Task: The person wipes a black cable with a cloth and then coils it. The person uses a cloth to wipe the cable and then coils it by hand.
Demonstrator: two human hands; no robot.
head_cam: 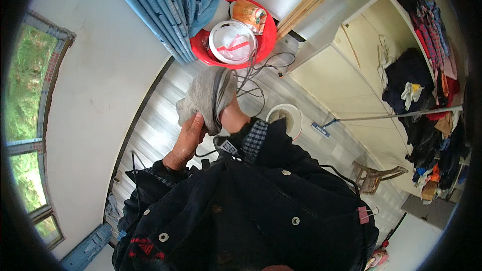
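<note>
A grey cloth (203, 96) with darker stripes, bunched up, is held out before my chest in the head view. My left hand (192, 131) grips its lower left edge, the thumb lying on top. My right hand (234, 116) is at the cloth's right side; only the wrist and the back part of the hand show, while the fingers are hidden by or inside the cloth. Dark sleeves with checked cuffs cover both forearms.
Beyond the cloth stand a red basin (270, 37) holding a white bucket (214, 41) and a printed bag (248, 13), and a black cable (263, 99). At right are another white bucket (298, 120), a blue-headed mop (321, 129), a wooden chair (369, 180) and a wardrobe (339, 79) of clothes.
</note>
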